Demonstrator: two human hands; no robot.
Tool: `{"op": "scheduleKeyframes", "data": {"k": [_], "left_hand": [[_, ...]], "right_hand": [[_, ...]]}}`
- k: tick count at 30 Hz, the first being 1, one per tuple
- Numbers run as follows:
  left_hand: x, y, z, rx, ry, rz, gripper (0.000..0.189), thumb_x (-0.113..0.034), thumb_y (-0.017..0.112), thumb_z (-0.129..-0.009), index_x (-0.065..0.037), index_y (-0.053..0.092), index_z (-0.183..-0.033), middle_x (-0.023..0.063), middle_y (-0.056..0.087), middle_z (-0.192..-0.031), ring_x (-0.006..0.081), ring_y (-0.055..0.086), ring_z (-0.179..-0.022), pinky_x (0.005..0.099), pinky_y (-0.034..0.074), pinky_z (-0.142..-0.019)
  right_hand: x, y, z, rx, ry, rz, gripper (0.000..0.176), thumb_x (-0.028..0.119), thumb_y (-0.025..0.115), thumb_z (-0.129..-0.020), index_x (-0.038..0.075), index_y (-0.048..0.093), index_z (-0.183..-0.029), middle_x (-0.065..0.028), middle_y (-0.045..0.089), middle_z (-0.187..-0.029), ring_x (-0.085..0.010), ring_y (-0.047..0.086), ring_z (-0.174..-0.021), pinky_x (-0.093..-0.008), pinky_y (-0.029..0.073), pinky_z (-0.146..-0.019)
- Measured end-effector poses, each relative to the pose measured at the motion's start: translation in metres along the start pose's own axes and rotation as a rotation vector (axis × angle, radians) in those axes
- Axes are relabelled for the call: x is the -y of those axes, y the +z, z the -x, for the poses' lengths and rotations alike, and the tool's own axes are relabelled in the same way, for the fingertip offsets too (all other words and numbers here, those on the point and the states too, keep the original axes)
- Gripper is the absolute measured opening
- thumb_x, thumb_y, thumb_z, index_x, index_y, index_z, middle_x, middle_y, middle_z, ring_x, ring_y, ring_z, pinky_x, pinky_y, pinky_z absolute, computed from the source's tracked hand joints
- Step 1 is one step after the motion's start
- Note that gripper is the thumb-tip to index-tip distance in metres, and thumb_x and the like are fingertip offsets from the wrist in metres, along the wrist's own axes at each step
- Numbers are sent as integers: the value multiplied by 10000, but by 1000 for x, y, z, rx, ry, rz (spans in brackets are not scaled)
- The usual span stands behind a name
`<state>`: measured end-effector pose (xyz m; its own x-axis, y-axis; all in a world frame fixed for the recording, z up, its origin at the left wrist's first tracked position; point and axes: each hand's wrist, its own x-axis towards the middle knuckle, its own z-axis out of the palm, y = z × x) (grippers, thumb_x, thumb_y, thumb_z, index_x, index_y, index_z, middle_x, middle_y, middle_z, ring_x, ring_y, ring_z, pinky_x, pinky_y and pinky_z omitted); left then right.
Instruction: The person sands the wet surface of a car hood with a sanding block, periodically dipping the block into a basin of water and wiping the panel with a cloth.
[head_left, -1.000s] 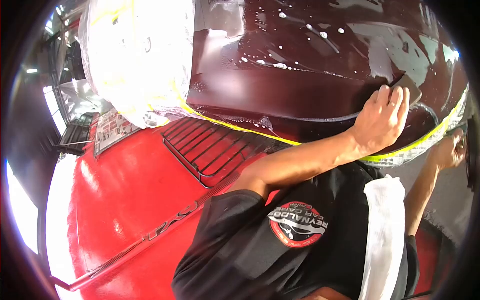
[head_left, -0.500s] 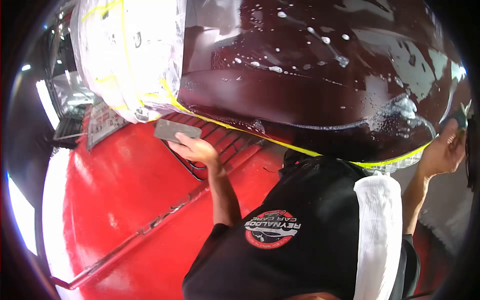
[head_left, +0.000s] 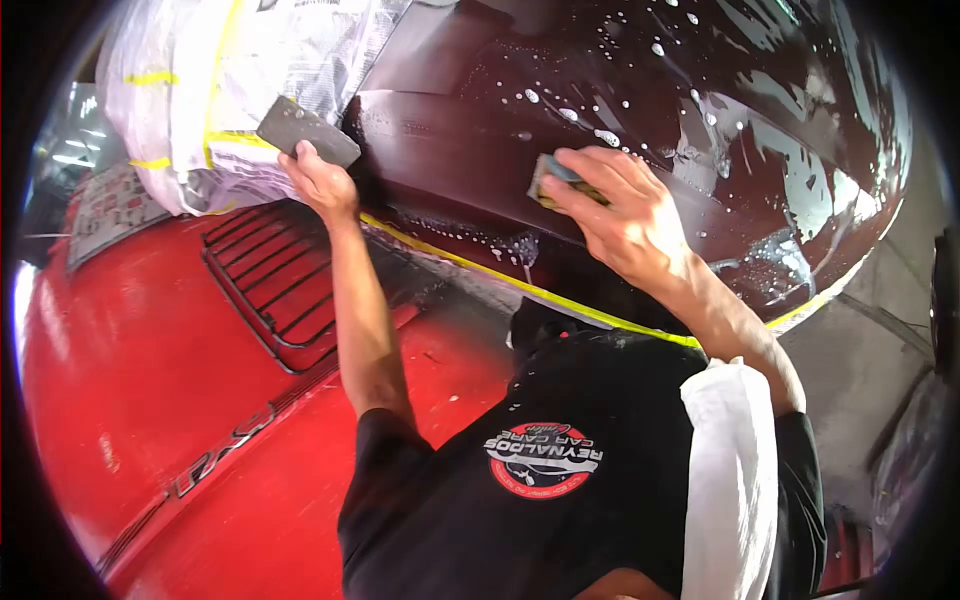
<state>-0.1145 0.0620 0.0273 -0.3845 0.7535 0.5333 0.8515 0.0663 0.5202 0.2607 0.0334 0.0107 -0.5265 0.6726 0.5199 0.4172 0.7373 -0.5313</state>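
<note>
My left hand [head_left: 325,188] grips the lower edge of a flat grey rectangular block [head_left: 308,130], raised in front of the plastic-covered part at the upper left. My right hand [head_left: 638,222] is closed round a small sponge-like pad [head_left: 548,184] with a greyish face and a yellowish part, at the surface of a glossy dark maroon panel [head_left: 450,150]. White suds and water drops dot the panel, mostly to the right of the pad. Yellow tape [head_left: 560,300] runs along the panel's lower edge.
Plastic sheeting [head_left: 330,60] with yellow tape covers the upper left. Below it lies a red car body [head_left: 150,350] with a black slatted grille [head_left: 275,270]. A white towel [head_left: 730,470] hangs over my black shirt [head_left: 450,510]. Grey floor [head_left: 850,370] shows at the right.
My right hand has moved from the panel's far right edge to its middle with the pad. My left hand and the block are higher and further left, and the view has shifted.
</note>
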Motion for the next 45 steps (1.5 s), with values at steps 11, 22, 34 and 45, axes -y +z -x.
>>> {"op": "scheduleKeyframes", "data": {"k": [11,22,34,45], "left_hand": [[6,-9,6,122,-27,70,409,-244,384,-1030,118,482,-1194,307,580,-1139,424,588,-1038,472,443,-912],[9,9,25,-41,-1,426,496,-212,350,-1031,130,246,-1374,368,553,-1265,381,619,-1131,438,536,-959],[-1,16,27,-157,-25,452,486,-224,343,-1039,195,307,-1282,344,576,-1256,332,627,-1096,399,549,-928],[-8,12,29,-155,-48,433,488,-221,359,-1032,177,297,-1308,338,590,-1232,347,627,-1099,413,544,-944]], "right_hand": [[-4,25,-45,10,-14,-126,402,-19,684,-700,89,723,-1085,-97,661,-1196,-323,626,-1106,-452,528,-935],[-11,11,-27,25,-1,-152,278,-34,634,-721,62,723,-967,-125,667,-1156,-338,619,-1084,-442,514,-932],[-21,-4,12,58,31,-100,322,-14,678,-734,86,722,-1037,-133,669,-1126,-326,648,-1023,-398,552,-855],[-18,19,-19,-15,-48,-145,322,-17,689,-755,95,719,-1055,-129,659,-1135,-330,640,-1019,-409,565,-836]]}}
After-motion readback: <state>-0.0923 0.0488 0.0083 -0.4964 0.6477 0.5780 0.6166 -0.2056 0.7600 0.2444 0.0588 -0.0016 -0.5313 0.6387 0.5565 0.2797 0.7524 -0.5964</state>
